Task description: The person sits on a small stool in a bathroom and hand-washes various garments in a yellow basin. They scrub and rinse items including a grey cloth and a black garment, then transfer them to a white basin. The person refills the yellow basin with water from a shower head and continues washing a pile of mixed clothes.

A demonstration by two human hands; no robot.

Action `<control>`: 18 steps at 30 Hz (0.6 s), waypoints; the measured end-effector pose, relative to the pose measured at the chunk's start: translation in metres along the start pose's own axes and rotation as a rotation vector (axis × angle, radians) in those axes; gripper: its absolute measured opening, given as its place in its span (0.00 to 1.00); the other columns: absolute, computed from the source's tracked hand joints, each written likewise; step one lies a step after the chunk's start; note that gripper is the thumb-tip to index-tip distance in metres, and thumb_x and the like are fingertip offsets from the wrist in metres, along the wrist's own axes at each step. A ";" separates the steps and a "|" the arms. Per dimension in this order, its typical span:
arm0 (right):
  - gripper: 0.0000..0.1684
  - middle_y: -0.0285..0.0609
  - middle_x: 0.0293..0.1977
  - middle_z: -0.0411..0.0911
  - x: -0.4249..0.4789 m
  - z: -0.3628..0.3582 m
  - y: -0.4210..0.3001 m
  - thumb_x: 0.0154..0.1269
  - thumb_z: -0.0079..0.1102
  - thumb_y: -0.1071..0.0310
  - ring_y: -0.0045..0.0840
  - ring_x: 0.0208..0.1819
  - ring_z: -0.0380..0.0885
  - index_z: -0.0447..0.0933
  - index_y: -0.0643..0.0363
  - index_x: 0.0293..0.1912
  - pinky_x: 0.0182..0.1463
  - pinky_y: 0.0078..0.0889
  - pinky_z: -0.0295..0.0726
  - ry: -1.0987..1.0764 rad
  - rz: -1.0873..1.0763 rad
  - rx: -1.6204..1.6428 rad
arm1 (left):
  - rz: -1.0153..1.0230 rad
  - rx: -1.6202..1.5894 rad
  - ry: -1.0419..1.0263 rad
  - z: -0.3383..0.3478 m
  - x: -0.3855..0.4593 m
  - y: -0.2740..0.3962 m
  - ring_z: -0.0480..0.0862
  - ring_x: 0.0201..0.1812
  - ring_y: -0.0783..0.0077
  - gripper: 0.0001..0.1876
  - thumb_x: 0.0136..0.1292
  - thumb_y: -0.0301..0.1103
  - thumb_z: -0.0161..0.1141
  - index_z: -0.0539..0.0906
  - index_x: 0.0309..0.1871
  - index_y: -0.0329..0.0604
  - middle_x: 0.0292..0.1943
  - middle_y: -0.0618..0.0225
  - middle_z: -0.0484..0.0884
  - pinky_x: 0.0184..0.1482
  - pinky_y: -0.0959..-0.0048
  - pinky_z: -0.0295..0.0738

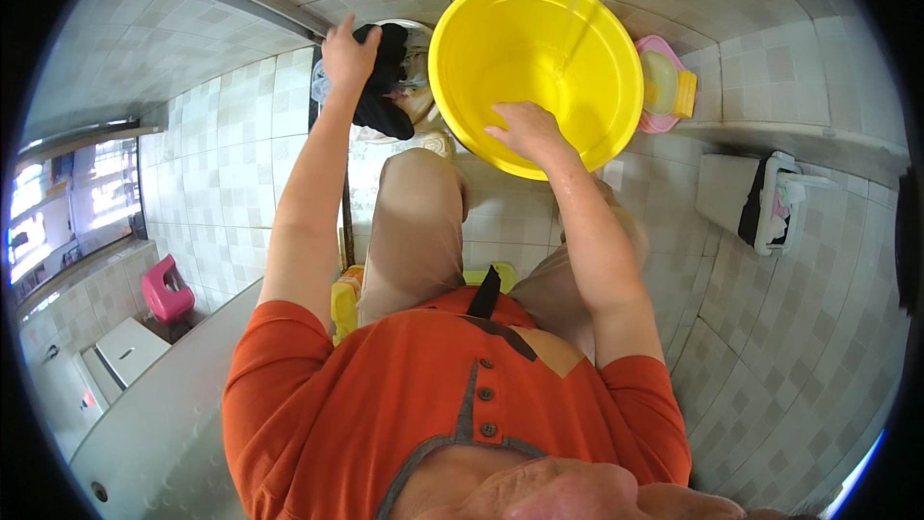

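My left hand (351, 54) is over a pile of laundry, beside a black garment (382, 112). Its thumb and fingers are spread, and I see no cloth gripped in them. Pale, crumpled clothes (416, 72) lie with the black piece in a white-rimmed basin (415, 25), mostly covered. In front of me stands a large yellow plastic tub (491, 36). My right hand (530, 131) reaches over the tub's near rim with fingers apart and nothing visible in them. A thin stream of water (574, 3) falls into the tub, whose bottom shows through.
Right of the tub sits a pink basin (655, 45) with a pale bowl and a yellow sponge-like block (686, 94). A bin (733, 195) holding crumpled items stands farther right. A pink stool (167, 289) and a white stool (133, 350) are beyond a glass panel (180, 390) at left.
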State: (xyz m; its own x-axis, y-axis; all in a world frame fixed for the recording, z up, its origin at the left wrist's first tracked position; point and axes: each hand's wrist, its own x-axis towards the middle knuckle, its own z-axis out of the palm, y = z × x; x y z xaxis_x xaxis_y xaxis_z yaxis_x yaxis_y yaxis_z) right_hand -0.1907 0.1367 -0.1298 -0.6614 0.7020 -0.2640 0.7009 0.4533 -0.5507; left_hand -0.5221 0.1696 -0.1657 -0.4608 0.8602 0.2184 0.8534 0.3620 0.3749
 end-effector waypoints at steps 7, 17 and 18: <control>0.17 0.52 0.40 0.80 0.005 0.012 -0.002 0.63 0.55 0.55 0.46 0.47 0.77 0.77 0.61 0.41 0.49 0.48 0.75 -0.032 0.030 -0.025 | -0.090 0.026 -0.146 0.039 -0.054 -0.042 0.73 0.55 0.38 0.43 0.52 0.41 0.71 0.61 0.71 0.53 0.58 0.39 0.68 0.55 0.52 0.72; 0.18 0.54 0.42 0.80 0.005 0.005 0.006 0.63 0.55 0.55 0.48 0.47 0.77 0.78 0.61 0.41 0.50 0.48 0.75 -0.109 0.096 -0.029 | -0.443 -1.408 -0.222 -0.048 -0.013 -0.018 0.80 0.50 0.69 0.19 0.62 0.27 0.64 0.74 0.56 0.42 0.49 0.68 0.81 0.51 0.71 0.75; 0.18 0.54 0.42 0.80 0.005 0.006 0.007 0.63 0.55 0.55 0.48 0.47 0.77 0.78 0.62 0.41 0.50 0.48 0.75 -0.095 0.084 -0.024 | -0.405 -1.457 -0.221 -0.066 -0.011 -0.007 0.80 0.51 0.69 0.19 0.62 0.27 0.64 0.75 0.56 0.43 0.49 0.67 0.81 0.52 0.70 0.76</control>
State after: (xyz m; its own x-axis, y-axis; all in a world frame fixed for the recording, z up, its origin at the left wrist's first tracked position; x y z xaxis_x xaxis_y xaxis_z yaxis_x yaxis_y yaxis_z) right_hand -0.1903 0.1401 -0.1397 -0.6214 0.6836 -0.3828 0.7604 0.4085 -0.5049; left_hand -0.5394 0.1341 -0.1113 -0.4399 0.8758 -0.1985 -0.3522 0.0351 0.9353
